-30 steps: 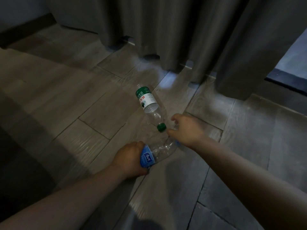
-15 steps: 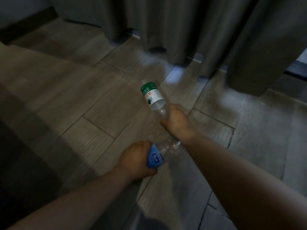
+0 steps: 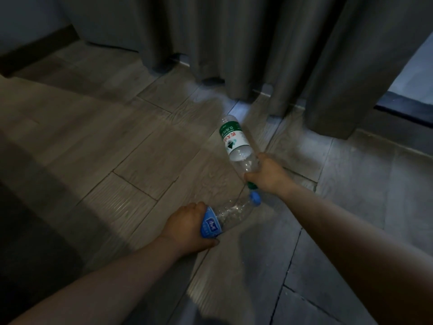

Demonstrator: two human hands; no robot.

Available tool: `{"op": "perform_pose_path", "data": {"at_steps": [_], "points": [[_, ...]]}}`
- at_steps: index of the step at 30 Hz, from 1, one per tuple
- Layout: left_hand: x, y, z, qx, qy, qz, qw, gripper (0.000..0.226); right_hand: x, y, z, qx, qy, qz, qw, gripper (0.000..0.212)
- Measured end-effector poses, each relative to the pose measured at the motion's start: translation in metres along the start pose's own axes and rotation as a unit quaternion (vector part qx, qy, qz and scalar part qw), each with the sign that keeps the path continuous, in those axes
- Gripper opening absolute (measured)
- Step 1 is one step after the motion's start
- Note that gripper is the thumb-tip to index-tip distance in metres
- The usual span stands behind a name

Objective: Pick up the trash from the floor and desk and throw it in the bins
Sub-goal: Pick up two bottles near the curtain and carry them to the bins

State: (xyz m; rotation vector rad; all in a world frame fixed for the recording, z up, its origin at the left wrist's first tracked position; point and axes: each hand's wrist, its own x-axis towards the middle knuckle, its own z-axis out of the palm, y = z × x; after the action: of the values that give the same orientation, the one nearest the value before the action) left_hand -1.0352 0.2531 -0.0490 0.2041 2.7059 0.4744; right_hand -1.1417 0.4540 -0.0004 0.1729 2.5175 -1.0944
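Observation:
Two empty clear plastic bottles are low over the wooden floor (image 3: 145,165). My left hand (image 3: 187,228) grips the blue-labelled bottle (image 3: 225,216) round its base end; its blue cap points right. My right hand (image 3: 267,174) grips the green-labelled bottle (image 3: 236,146) round its neck, with the green cap showing just under my fingers. That bottle's base points away towards the curtain. The two caps sit close together. No bin is in view.
Grey curtains (image 3: 257,48) hang to the floor across the back. A dark baseboard (image 3: 35,48) runs along the wall at the far left. A dark window sill edge (image 3: 403,109) shows at the right behind the curtain.
My right hand has reached the green-labelled bottle and closed round its neck. My left hand has kept its grip on the blue-labelled bottle.

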Motion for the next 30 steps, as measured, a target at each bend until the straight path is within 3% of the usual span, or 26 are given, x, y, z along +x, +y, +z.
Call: {"op": "perform_pose_path", "data": {"at_steps": [8,11,14,17,19,22,30], "points": [[-0.017,0.016,-0.018,-0.133,-0.004,-0.055,0.99,0.053,-0.079,0.006,-0.049,0.165,0.0,0.067,0.984,0.035],[-0.007,0.034,-0.026,-0.228,0.04,-0.098,0.968,0.038,-0.102,0.017,-0.074,0.271,-0.002,0.076,0.959,0.037],[0.004,0.058,-0.032,-0.313,0.056,-0.129,0.939,0.03,-0.11,0.029,-0.096,0.324,0.009,0.07,0.943,0.022],[0.011,0.088,-0.045,-0.391,0.031,-0.164,0.905,0.033,-0.114,0.039,-0.112,0.338,0.034,0.085,0.937,0.025],[0.012,0.11,-0.055,-0.428,0.009,-0.178,0.886,0.036,-0.123,0.046,-0.12,0.343,0.031,0.109,0.932,0.047],[-0.003,0.141,-0.068,-0.416,-0.01,-0.189,0.889,0.037,-0.149,0.052,-0.128,0.376,0.025,0.169,0.91,0.083],[-0.092,0.207,-0.148,-0.462,-0.066,-0.272,0.842,0.046,-0.266,0.023,-0.162,0.458,0.062,0.291,0.838,0.06]]}}
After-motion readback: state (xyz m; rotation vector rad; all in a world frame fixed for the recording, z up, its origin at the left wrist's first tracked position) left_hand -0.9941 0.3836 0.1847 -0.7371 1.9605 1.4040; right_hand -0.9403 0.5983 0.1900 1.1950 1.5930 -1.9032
